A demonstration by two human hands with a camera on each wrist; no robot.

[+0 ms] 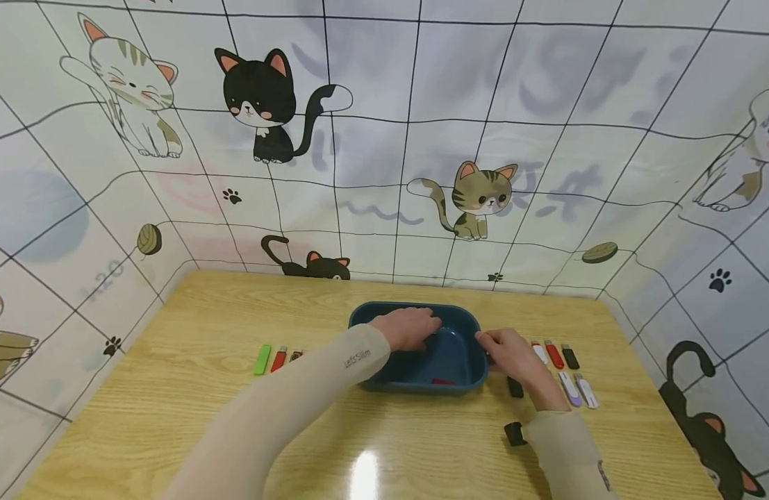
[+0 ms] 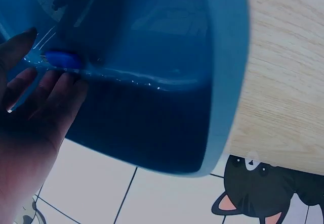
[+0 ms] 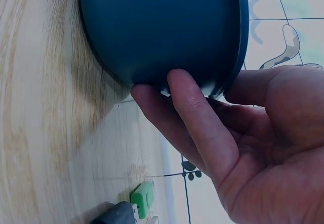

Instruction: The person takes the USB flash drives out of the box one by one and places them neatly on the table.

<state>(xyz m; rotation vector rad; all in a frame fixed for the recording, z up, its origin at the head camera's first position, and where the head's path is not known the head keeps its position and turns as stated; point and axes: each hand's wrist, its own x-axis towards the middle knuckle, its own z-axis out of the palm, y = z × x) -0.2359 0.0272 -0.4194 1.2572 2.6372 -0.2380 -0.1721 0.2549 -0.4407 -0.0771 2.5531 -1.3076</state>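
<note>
A dark blue plastic bin (image 1: 415,387) stands on the wooden table. My left hand (image 1: 409,328) reaches down into it. In the left wrist view, the fingers are extended and the thumb stands apart from them. A blue USB stick (image 2: 63,59) lies on the bin's floor just beyond those fingertips; whether they touch it I cannot tell. My right hand (image 1: 512,357) grips the bin's right end, thumb at the rim and fingers against the outer wall, as the right wrist view shows. Something red (image 1: 443,381) lies in the bin near its front wall.
Left of the bin lie a green USB stick (image 1: 262,360), a red USB stick (image 1: 279,359) and one partly hidden by the left sleeve. Several more, including a red one (image 1: 554,354) and a black one (image 1: 569,357), lie to the right. Cat-printed sheeting (image 1: 371,153) stands behind the table.
</note>
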